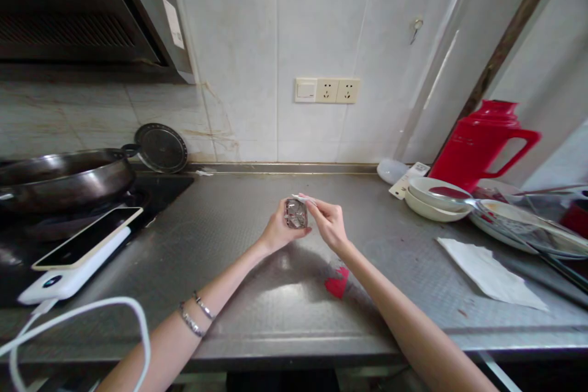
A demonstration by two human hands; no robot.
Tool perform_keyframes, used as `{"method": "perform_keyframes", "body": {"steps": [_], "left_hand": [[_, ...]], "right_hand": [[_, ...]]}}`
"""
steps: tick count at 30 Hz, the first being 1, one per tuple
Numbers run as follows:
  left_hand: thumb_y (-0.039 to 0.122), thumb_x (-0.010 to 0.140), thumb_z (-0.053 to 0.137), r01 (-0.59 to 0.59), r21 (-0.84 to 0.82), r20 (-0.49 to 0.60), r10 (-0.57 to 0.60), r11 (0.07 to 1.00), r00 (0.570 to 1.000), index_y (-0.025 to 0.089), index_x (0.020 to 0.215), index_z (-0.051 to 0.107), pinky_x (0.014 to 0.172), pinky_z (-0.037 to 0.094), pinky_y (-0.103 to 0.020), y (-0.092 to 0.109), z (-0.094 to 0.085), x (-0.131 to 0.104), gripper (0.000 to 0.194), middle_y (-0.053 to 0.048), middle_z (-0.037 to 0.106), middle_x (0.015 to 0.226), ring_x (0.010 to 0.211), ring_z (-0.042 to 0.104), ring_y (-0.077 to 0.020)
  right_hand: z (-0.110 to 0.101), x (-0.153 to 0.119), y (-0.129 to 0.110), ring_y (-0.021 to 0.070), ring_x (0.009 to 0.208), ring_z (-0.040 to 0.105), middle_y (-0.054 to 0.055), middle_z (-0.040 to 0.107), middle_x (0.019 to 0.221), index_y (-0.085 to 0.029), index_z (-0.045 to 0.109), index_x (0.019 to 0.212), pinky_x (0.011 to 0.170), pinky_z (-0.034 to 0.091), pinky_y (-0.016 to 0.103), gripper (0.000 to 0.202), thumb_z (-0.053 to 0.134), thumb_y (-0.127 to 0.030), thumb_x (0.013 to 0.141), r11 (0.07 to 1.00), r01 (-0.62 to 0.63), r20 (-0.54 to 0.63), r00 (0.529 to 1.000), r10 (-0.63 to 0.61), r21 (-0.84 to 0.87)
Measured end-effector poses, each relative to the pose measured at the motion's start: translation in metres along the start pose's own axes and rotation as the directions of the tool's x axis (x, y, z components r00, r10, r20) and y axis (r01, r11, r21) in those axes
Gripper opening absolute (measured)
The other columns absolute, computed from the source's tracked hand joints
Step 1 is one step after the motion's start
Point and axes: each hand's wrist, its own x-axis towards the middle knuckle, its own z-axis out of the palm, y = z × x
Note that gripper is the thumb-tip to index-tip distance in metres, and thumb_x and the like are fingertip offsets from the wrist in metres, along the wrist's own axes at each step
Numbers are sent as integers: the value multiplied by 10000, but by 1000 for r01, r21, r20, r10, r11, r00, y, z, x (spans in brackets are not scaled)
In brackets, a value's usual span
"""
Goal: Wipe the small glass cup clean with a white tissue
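My left hand (278,226) is wrapped around a small clear glass (296,214) that looks faceted and is held above the counter. One round end of the glass faces me. At its upper edge, my right hand (329,220) pinches a small piece of white tissue (303,198) against the rim. The fingertips of both hands lie close together. Below my right wrist, a red patch with clear plastic (337,283) around it lies on the metal counter (257,318); its kind cannot be made out.
To the right are a white tissue (491,272), stacked bowls (436,211), plates (500,239) and a red thermos (478,144). On the left, a pan (68,177) stands on the stove, near a phone (92,239) on a white power bank (59,285) with a cable (110,301).
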Motion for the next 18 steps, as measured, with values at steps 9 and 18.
{"method": "perform_keyframes", "body": {"steps": [9,18], "left_hand": [[311,569,820,81,-89,-25,-84,993,996,172,1102,430,602,489,-233,0,5,0,675,-30,614,922,757,596,-142],[223,533,825,30,107,79,-38,994,996,190,1187,427,767,501,-294,0,1,-3,766,-48,622,1029,875,621,-182]], "right_hand": [[0,-8,-10,244,901,698,57,751,915,-225,754,818,796,528,331,270,519,-348,873,987,141,-115,982,-149,-71],[-7,8,-8,78,446,333,-57,356,461,-175,423,495,445,234,221,462,495,-426,877,994,-46,-356,935,10,-95]]}}
